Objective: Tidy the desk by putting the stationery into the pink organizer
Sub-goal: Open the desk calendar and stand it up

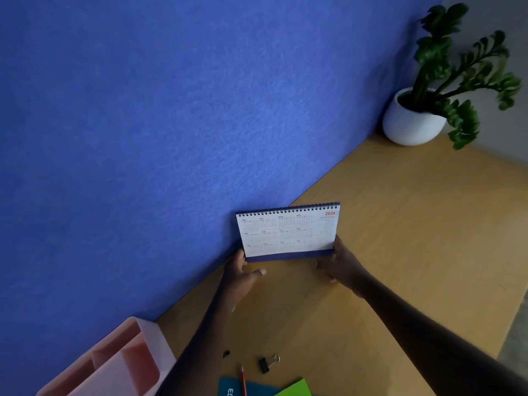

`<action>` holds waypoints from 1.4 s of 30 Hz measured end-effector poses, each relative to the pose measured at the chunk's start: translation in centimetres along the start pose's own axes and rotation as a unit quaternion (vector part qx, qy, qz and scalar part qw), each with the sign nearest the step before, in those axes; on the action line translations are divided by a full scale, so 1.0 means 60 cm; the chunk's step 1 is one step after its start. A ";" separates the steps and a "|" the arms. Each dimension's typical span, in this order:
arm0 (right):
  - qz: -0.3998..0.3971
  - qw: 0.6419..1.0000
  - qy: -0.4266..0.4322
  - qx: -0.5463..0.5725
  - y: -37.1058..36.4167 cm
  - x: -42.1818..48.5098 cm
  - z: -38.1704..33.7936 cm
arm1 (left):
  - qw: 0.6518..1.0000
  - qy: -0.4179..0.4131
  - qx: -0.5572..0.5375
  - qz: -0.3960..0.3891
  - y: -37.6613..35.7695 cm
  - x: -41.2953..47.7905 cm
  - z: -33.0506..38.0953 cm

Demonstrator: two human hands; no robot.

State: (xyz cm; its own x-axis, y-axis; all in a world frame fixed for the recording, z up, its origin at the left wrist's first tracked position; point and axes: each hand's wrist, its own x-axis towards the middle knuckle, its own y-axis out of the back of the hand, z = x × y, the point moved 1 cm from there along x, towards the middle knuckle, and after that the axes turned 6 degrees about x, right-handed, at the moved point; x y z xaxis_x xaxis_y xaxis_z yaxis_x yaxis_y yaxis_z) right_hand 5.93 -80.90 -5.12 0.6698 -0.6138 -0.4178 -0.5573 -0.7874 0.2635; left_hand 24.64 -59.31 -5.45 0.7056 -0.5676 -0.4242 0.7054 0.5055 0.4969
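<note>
Now we hold the calendar [287,232] upright.
Left hand [243,271] and right hand [343,262] grip its lower corners; pink organizer [123,364] near left; white pot [411,127] far right holds a plant [437,50].

calendar [287,231] before wall [143,138] | organizer [160,347] near-left | plant [445,81] far-right | clip [265,364] before calendar

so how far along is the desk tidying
Nothing looks done: the pink organizer shows empty compartments. In hand: the left hand and right hand hold the desk calendar by its lower corners. To do: binder clip, pencil, teal notebook and green pad, all on the desk.
</note>
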 end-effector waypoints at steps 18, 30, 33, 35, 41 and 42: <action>0.043 0.973 0.001 0.227 -0.006 -0.009 -0.002 | 0.986 -0.011 -0.055 0.157 -0.019 -0.140 -0.076; 0.166 0.932 -0.006 0.321 -0.023 -0.081 0.034 | 0.930 -0.003 -0.257 0.264 0.017 -0.311 -0.100; 0.173 0.933 -0.022 0.316 -0.042 -0.137 0.053 | 0.915 0.030 -0.289 0.281 0.020 -0.366 -0.111; 0.148 0.943 -0.019 0.298 -0.065 -0.187 0.072 | 0.913 0.045 -0.282 0.290 0.017 -0.412 -0.119; 0.012 0.975 -0.009 0.220 -0.159 -0.367 0.096 | 0.912 0.105 -0.297 0.264 -0.006 -0.555 -0.137; -0.015 0.979 -0.011 0.205 -0.174 -0.395 0.096 | 0.911 0.114 -0.297 0.262 -0.012 -0.578 -0.145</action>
State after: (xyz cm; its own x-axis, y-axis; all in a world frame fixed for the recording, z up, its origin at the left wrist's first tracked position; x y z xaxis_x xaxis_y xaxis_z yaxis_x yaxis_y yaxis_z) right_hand -6.95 -57.81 -3.02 0.6808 -0.5857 -0.4399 -0.6903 -0.7138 -0.1182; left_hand 0.25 -34.35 2.34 0.9038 -0.0317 -0.4267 0.1325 0.9690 0.2087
